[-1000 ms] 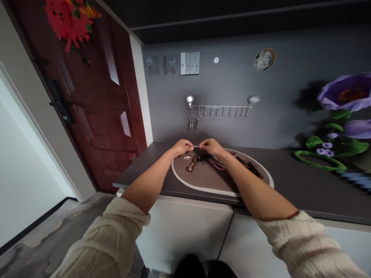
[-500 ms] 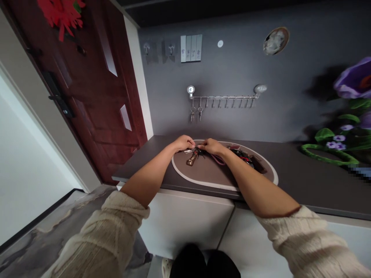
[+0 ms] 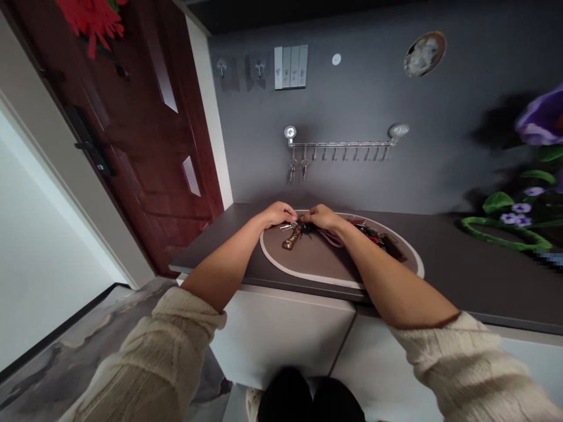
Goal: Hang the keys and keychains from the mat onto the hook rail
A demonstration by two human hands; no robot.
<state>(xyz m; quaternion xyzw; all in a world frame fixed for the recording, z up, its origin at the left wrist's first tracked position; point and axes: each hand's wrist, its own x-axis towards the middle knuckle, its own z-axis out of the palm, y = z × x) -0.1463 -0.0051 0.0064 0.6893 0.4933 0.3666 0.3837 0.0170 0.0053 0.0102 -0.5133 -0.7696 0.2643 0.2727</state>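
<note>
My left hand (image 3: 280, 214) is closed in a pinch at the far edge of an oval brown mat (image 3: 316, 264) with a white rim. Its fingertips are at a bunch of keys (image 3: 287, 227), where small silver keys fan out. Facing it, my right hand (image 3: 322, 217) has its fingers bent and pressed together on the dark part of the same bunch. A brown patterned key fob (image 3: 289, 241) lies on the mat below the fingers. Beside my right wrist is a mauve strap loop (image 3: 331, 238). The exact grip points are too small to make out.
A hook rail (image 3: 343, 144) on the grey wall carries two hanging sets of keys (image 3: 293, 170) at its left end. More dark items with a red part (image 3: 373, 237) lie behind my right forearm. Purple artificial flowers (image 3: 516, 218) stand right; a dark red door (image 3: 149, 146) is left.
Both hands have come down from just above the keys to the bunch on the mat. The view has tilted down slightly. The keys on the rail hang as before.
</note>
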